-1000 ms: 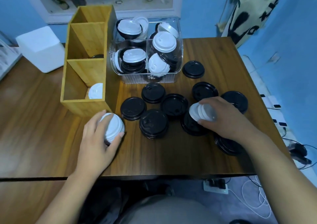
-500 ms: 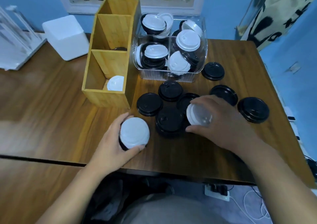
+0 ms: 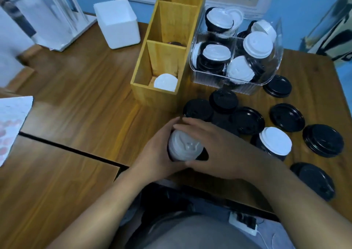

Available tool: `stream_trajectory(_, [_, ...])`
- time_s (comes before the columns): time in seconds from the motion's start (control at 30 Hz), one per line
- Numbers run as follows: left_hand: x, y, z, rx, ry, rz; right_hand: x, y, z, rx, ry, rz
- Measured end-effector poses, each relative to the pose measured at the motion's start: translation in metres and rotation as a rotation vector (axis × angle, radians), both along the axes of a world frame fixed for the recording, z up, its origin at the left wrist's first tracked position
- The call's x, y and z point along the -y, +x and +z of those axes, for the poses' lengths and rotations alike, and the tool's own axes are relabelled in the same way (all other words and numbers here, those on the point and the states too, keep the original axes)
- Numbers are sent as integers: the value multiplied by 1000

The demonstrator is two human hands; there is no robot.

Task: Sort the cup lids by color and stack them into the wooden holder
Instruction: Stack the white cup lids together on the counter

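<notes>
A: Counts?

B: We log seven loose black lids (image 3: pixel 286 117) on the right half of the table (image 3: pixel 76 100). One capping white lid (image 3: pixel 276 140) sits on a dark stack near the right edge. One stored white lid (image 3: pixel 165 82) lies in the near compartment of the wooden holder (image 3: pixel 152 94), which has three.

A: Hands?

B: Left hand (image 3: pixel 154 153) and right hand (image 3: pixel 215 149) both grip a stack of white lids (image 3: pixel 183 147) at the near edge. Left fingers curl round its left side; right fingers spread over its far rim.

A: Unclear?

B: Stack depth is uncountable. In the clear bin (image 3: pixel 200 77) lids overlap; we count at least six white. The middle compartment shows a dark sliver, and the far one is hidden.
</notes>
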State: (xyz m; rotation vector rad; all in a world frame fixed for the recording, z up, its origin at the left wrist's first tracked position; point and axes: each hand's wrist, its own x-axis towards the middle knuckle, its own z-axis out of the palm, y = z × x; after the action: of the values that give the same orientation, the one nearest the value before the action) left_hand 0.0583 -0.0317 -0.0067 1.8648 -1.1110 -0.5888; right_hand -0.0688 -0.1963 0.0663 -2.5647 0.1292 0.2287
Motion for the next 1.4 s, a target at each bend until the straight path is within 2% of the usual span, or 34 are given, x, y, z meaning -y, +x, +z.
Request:
stream_trajectory(0.07, [0,0,-2,-2,4,-2,11,-1,4,2,14,57])
stream_trajectory(0.33, [-1,4,-1,26,25,-15,13,13,4,67,-202,118])
stream_trajectory(0.47, [-1,5,1,32,37,-20,8,15,1,47,-118,134])
stream_trajectory(0.57, [-1,4,2,18,45,-19,12,12,6,41,-116,16])
stream_trajectory(0.73, [-1,4,2,9,40,-22,-6,12,-1,57,-445,-121])
stream_trajectory(0.8, [-1,4,1,10,36,-24,-13,13,-6,94,-490,-158])
stream_trajectory(0.87, [-1,4,0,22,34,-29,-14,12,-8,146,-435,-168])
stream_trajectory(1.0, [-1,4,-2,42,24,-22,-5,7,-11,154,-143,-125])
stream_trajectory(1.07, [-1,4,-4,53,28,-26,-5,7,-12,148,-149,-113])
stream_trajectory(1.27, [1,4,-5,111,-27,-31,-3,16,-3,85,-407,-23])
stream_trajectory(1.33, [1,4,-5,123,-38,-26,2,4,-1,91,-341,-47])
stream_trajectory(1.4, [0,5,-6,123,-26,-11,17,-21,2,144,-197,-189])
